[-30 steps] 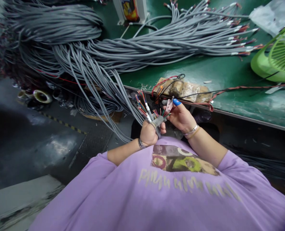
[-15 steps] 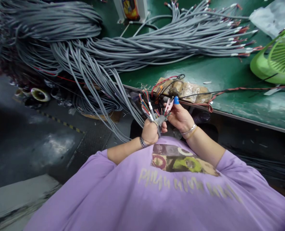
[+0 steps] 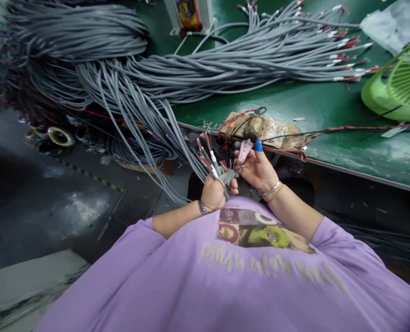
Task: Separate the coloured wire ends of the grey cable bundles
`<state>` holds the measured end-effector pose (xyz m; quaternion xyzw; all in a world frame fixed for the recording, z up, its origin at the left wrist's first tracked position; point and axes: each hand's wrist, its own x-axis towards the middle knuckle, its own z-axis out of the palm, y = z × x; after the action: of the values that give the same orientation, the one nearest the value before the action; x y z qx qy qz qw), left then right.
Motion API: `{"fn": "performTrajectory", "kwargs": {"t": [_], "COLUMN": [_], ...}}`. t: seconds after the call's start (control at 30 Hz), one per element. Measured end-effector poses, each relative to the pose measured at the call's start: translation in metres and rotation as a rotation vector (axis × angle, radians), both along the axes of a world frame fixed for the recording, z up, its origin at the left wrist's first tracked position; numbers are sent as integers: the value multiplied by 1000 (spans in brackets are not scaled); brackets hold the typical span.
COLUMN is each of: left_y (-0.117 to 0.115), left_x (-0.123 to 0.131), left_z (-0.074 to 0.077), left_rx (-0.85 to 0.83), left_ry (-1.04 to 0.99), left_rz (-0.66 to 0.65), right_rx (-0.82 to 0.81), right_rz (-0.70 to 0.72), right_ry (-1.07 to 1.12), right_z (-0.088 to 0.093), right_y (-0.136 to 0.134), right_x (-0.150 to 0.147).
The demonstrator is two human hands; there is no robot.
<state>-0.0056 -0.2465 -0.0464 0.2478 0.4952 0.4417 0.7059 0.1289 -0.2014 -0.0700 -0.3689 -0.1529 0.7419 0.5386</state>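
Observation:
My left hand (image 3: 213,193) is closed round a bunch of grey cables (image 3: 229,176) just in front of my shirt. Stripped coloured wires (image 3: 205,150) fan out above that fist, some from white-banded cable ends. Close on its right, my right hand (image 3: 260,171) pinches a pink plastic clip (image 3: 245,151), shaped like a clothes peg, between thumb and fingers. The clip's lower end is by the wire tips, but I cannot tell whether it touches them. A blue cover (image 3: 258,145) wraps the tip of my right thumb.
A large heap of grey cables (image 3: 205,69) lies across the green table (image 3: 357,152) and hangs over its front edge. A green fan (image 3: 395,87) stands at the right. A taped cardboard piece (image 3: 281,131) with loose wires sits at the edge by my hands.
The pink clip has turned in my right fingers, showing a different, broader side. My left hand and its cables have shifted slightly left, and the wire ends have spread a little.

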Motion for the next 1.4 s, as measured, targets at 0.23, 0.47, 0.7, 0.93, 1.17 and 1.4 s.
{"fn": "performTrajectory", "kwargs": {"t": [0.23,0.47,0.7,0.93,1.17,1.4], "left_y": [-6,-6,-4,0,2,1], "left_x": [-7,-8,-9,-7,-6,-8], "left_z": [-7,-21,-15,-13,-17,-21], "left_rx": [46,150,120,36,61,74], "left_ry": [33,90,108,22,24,63], "left_rz": [9,-114,-268,-64,-113,-98], "right_rx": [54,115,235,143,273,282], "right_rz": [324,212,266,217,122,102], "right_ry": [-95,-279,-403,-316,-392,-483], "right_z": [-5,2,7,-2,1,6], "right_y": [-13,-22,-27,-29,-37,-30], "right_x": [15,16,14,19,5,0]}}
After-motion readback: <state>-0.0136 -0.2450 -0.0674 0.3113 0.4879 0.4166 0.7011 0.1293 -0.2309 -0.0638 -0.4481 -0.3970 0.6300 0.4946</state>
